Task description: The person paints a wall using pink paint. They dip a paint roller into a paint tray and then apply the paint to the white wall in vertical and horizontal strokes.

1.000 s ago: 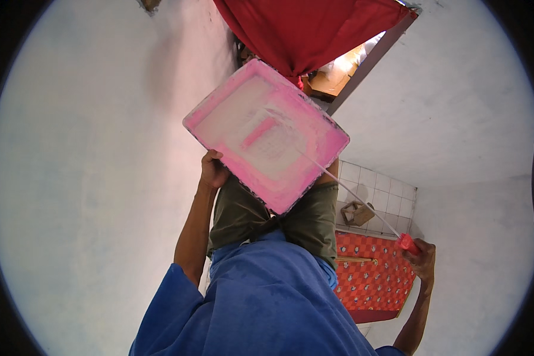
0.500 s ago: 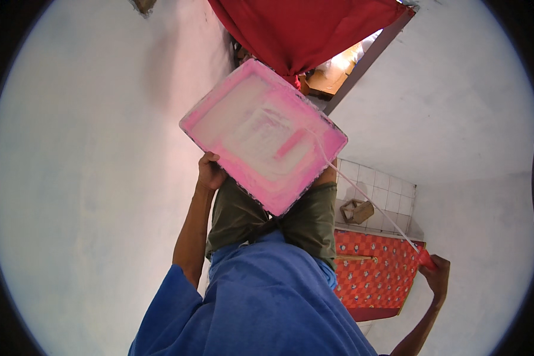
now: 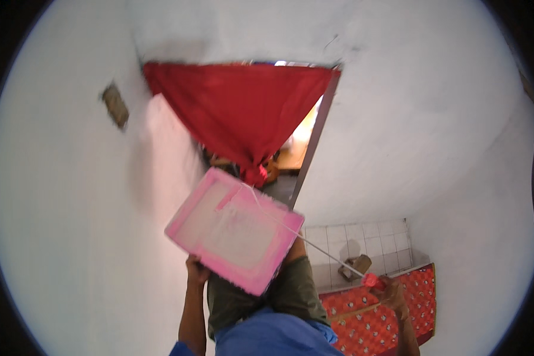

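Observation:
A pink rectangular paint tray (image 3: 243, 279), its inside smeared with whitish paint, is held up tilted above my legs. My left hand (image 3: 196, 270) grips its lower left edge, with most of the fingers hidden under the tray. On the far part of the tray rests the pink head of a long-handled paint roller (image 3: 371, 281), whose thin rod slants down to the right. My right hand (image 3: 391, 295) is wrapped around the red handle, out to the right of my body.
Ahead, a knotted red curtain (image 3: 243, 107) hangs in a doorway beside a brown frame (image 3: 315, 142). Pale walls rise on both sides. To the right are a tiled floor (image 3: 332, 243), a small wooden object (image 3: 356, 267) and a red patterned mat (image 3: 418, 296). A brownish patch (image 3: 115, 107) marks the left wall.
My view has tilted up, showing more of the curtain and doorway. The roller head has shifted to the tray's far side, and my right hand has come closer to the tray.

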The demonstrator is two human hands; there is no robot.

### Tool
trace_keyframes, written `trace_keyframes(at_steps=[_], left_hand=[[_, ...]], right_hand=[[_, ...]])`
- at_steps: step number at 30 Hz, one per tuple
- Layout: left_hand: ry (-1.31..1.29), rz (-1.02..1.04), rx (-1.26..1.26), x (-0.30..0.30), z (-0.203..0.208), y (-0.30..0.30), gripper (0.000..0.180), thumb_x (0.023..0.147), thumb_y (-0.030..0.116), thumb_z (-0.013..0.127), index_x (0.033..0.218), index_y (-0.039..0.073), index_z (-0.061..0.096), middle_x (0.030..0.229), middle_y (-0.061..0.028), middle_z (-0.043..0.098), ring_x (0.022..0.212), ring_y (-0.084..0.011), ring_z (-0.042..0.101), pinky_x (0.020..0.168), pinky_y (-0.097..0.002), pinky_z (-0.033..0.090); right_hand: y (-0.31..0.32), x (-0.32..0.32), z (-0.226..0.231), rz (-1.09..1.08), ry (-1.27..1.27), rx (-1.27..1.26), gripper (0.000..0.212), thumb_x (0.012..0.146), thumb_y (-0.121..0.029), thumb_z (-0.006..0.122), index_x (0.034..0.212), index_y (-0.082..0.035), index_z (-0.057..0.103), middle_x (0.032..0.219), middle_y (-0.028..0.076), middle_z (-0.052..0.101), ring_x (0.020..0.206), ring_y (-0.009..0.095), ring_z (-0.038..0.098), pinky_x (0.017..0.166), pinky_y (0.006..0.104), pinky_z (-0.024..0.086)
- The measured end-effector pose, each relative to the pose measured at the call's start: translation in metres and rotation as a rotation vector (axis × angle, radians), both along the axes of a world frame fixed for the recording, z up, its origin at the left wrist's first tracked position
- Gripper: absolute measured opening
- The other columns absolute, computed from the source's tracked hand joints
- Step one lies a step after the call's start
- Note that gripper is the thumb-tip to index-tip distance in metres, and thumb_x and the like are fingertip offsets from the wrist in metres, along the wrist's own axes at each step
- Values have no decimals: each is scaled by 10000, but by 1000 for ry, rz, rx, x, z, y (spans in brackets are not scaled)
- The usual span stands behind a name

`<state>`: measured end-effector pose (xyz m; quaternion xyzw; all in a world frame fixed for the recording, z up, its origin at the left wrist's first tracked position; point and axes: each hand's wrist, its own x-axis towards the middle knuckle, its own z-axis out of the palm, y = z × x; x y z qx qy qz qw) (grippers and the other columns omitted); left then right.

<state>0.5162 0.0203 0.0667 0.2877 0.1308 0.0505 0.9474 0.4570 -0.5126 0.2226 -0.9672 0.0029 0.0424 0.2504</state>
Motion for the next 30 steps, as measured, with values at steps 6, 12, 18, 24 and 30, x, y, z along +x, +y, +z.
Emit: trace_keyframes(at_steps=[6,12,18,24,30], left_hand=[[25,-33,23,0,-5,6,646,573,140,613,1191,32,461,1090,-98,548,1049,-299,510,946,-441,420],[60,2,28,-1,9,-1,625,572,142,597,1174,26,476,1082,-96,556,1052,-303,511,942,-456,421],[48,17,22,-1,9,-3,613,587,153,594,1176,32,478,1085,-103,558,1051,-303,514,948,-460,420],[58,40,31,1,3,-2,647,575,161,591,1197,37,463,1111,-103,548,1073,-311,505,953,-471,415],[52,24,0,0,4,-3,679,570,156,589,1222,38,441,1124,-107,542,1079,-322,502,955,-477,412]], right_hand=[[27,41,-38,-87,-277,270,234,790,-211,677,866,-10,584,644,112,588,572,241,606,515,343,450],[56,117,-69,-226,-289,317,284,860,-262,592,894,13,527,588,160,535,525,313,562,493,405,419],[97,205,-111,-367,-451,451,319,878,-295,556,928,20,530,629,211,562,567,369,576,525,432,435],[122,269,-122,-390,-545,468,311,884,-282,543,936,24,531,639,217,567,584,382,583,525,432,436],[138,313,-137,-371,-622,481,333,891,-313,535,924,19,526,642,212,574,587,396,581,520,447,438]])
